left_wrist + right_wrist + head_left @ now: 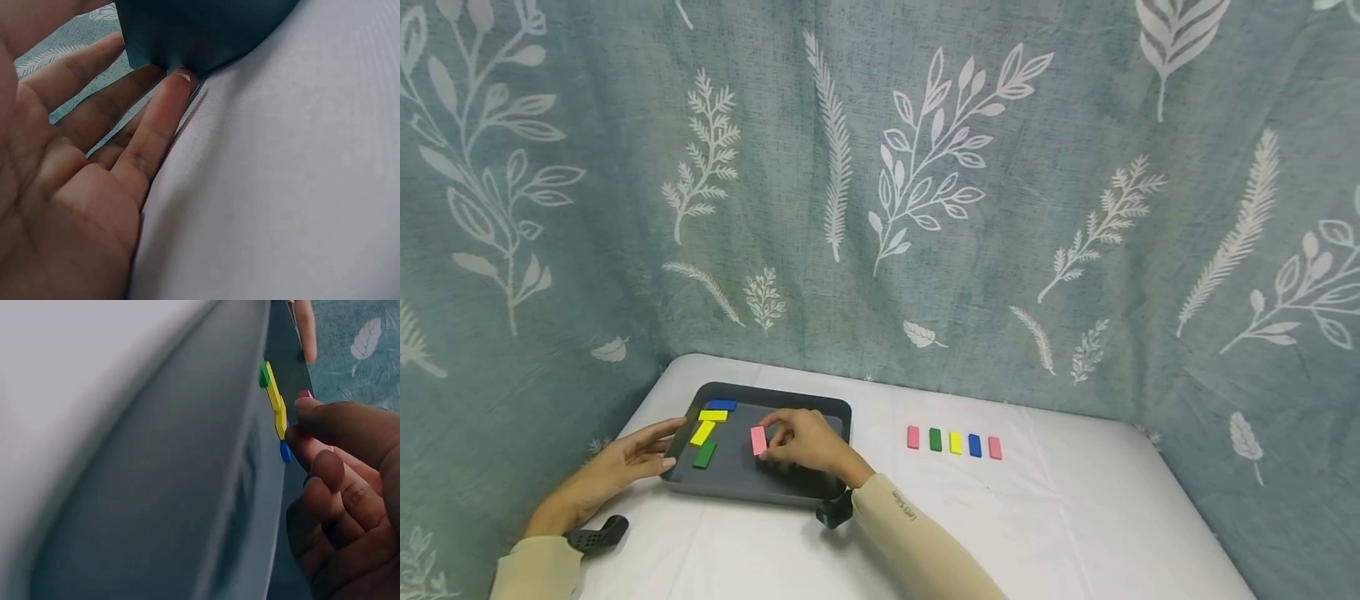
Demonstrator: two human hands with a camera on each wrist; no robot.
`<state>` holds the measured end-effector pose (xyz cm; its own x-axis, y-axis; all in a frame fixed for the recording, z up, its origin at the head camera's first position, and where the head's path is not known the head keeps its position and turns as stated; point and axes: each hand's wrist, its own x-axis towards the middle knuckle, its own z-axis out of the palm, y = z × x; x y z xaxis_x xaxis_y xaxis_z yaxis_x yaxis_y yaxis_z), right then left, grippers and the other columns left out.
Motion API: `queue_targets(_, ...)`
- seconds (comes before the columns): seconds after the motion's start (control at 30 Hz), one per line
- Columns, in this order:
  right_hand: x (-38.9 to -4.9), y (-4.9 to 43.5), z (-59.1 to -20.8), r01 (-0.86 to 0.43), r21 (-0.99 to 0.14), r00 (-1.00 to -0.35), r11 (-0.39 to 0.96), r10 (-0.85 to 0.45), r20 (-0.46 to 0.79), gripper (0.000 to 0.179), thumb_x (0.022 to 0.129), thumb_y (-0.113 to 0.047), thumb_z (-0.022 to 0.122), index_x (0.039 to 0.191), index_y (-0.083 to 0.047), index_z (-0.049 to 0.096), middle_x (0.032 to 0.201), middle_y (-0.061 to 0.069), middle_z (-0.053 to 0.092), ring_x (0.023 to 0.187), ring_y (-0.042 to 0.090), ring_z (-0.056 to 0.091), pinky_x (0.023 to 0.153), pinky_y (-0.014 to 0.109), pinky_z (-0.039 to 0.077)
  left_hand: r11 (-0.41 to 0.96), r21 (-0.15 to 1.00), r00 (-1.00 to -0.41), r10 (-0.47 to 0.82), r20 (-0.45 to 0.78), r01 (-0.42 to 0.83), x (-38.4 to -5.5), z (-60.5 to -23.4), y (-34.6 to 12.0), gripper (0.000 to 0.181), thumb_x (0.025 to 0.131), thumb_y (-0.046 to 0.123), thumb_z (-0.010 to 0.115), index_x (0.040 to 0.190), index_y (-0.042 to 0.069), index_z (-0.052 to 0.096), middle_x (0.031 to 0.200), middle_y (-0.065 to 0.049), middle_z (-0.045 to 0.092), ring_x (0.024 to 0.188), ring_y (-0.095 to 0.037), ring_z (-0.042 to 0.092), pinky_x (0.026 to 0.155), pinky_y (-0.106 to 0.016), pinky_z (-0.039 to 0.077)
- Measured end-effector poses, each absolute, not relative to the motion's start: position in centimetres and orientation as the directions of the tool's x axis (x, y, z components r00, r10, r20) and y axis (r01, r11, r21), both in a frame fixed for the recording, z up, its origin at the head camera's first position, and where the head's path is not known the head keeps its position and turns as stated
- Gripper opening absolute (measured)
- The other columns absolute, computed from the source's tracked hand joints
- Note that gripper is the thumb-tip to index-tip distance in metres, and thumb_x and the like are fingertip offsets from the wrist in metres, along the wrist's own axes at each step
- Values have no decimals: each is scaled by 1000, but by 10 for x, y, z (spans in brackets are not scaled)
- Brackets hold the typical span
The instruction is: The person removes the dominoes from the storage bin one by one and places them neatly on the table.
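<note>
A dark grey tray (775, 392) lies on the white-covered table. My right hand (805, 439) is over it, pinching a pink block (758, 440) between thumb and fingertips. To the left inside the tray lie a blue block (722, 406), a yellow block (713, 416), a second yellow block (703, 433) and a green block (705, 455), roughly in a line. With fairly straight fingers, my left hand (617, 467) touches the tray's left side. In the left wrist view its fingertips meet the tray's outer wall (200, 31).
Right of the tray, a row of separate blocks lies on the white cloth: pink (913, 437), green (936, 440), yellow (956, 442), blue (974, 445) and pink again (995, 447). A leaf-patterned curtain (970, 317) stands behind and at both sides of the table.
</note>
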<state>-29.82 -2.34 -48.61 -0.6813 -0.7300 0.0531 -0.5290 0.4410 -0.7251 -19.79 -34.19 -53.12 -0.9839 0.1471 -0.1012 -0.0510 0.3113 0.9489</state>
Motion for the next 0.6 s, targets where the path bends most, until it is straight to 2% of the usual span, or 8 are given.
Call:
queue_targets(0.4, -304, 16, -479, -507, -748, -704, 428, -706, 73, 46, 90, -19, 82, 132, -9, 65, 76, -8, 71, 65, 30, 69, 55, 27, 57, 278, 961, -984, 170, -58, -8, -197, -532, -344, 76, 101, 27, 68, 162, 7, 28, 166, -23, 22, 148, -49, 25, 114, -72, 26)
queue_targets(0.6, -308, 35, -480, -498, -750, -723, 435, -686, 82, 45, 90, -21, 82, 132, -13, 66, 77, -7, 71, 62, 28, 67, 55, 27, 56, 281, 960, -983, 172, -70, -20, -197, -532, -343, 78, 100, 28, 69, 162, 7, 26, 167, -23, 20, 149, -50, 22, 114, -73, 24)
